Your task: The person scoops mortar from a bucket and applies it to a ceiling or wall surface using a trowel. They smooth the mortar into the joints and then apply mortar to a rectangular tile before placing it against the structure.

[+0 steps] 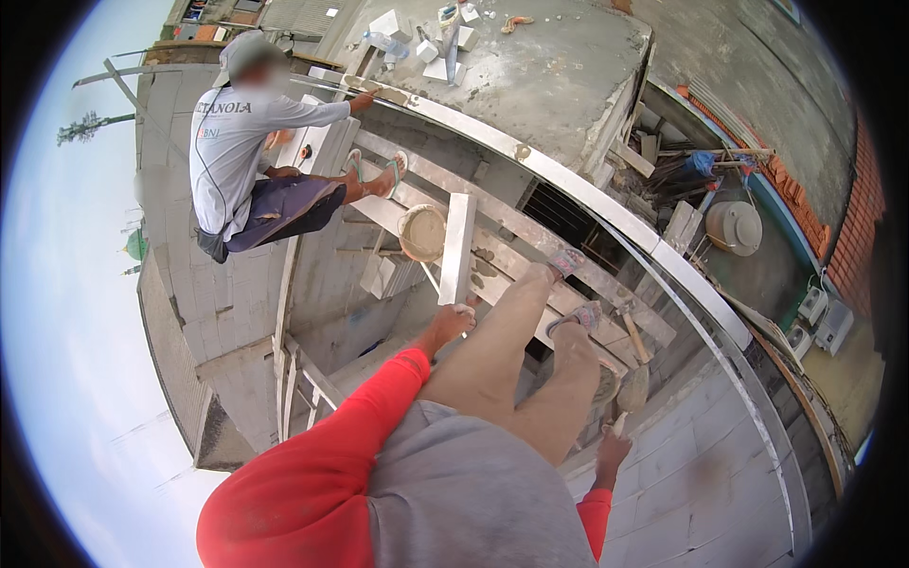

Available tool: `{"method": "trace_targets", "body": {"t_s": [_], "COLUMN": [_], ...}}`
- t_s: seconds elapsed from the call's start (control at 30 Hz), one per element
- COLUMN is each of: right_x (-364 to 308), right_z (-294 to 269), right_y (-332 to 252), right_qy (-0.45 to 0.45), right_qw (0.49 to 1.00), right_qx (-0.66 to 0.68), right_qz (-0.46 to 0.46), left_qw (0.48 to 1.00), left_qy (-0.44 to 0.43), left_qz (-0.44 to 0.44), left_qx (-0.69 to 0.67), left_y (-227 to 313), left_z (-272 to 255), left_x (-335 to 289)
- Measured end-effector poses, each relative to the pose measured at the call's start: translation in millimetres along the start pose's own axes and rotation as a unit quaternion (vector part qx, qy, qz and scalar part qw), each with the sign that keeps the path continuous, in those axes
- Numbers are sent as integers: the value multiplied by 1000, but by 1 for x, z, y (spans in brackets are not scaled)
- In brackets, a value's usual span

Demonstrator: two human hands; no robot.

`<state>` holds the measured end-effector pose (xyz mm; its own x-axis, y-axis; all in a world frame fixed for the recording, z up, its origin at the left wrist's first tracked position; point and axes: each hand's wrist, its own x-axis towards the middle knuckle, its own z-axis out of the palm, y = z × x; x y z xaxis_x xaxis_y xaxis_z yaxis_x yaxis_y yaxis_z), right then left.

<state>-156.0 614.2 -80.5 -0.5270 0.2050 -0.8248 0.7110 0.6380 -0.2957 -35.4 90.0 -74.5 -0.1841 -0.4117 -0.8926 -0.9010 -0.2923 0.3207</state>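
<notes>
My left hand point(453, 323) is closed at the near end of a long pale block point(459, 248), in front of my left thigh. Whitish dust or mortar shows on its fingers. How far they wrap the block is hidden. Down at my right side, my right hand point(614, 443) is closed around what looks like a trowel point(632, 388), with its grey blade past the fingers. A round bucket point(422, 233) of grey mortar stands just beyond the block, on the scaffold planks point(511, 222). My sandalled feet rest on the planks.
A co-worker point(251, 142) sits on the wall at the left, one hand on the long pale wall edge point(530, 163). A saw point(452, 57), white block pieces and a plastic bottle point(386, 44) lie on the concrete slab. Open gaps drop between planks and wall. A tank point(734, 227) stands below right.
</notes>
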Motion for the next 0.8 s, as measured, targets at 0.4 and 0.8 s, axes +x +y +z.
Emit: {"method": "trace_targets", "body": {"t_s": [0.4, 0.8], "right_x": [15, -78], "right_z": [25, 124], "right_y": [23, -118], "right_qy": [-35, -73], "right_qw": [998, 990], "right_qx": [10, -114], "right_qz": [-48, 24], "left_qw": [980, 970], "left_qy": [59, -59], "left_qz": [-37, -131], "left_qx": [188, 196], "left_y": [-54, -27], "left_z": [-25, -80], "left_x": [-15, 65]}}
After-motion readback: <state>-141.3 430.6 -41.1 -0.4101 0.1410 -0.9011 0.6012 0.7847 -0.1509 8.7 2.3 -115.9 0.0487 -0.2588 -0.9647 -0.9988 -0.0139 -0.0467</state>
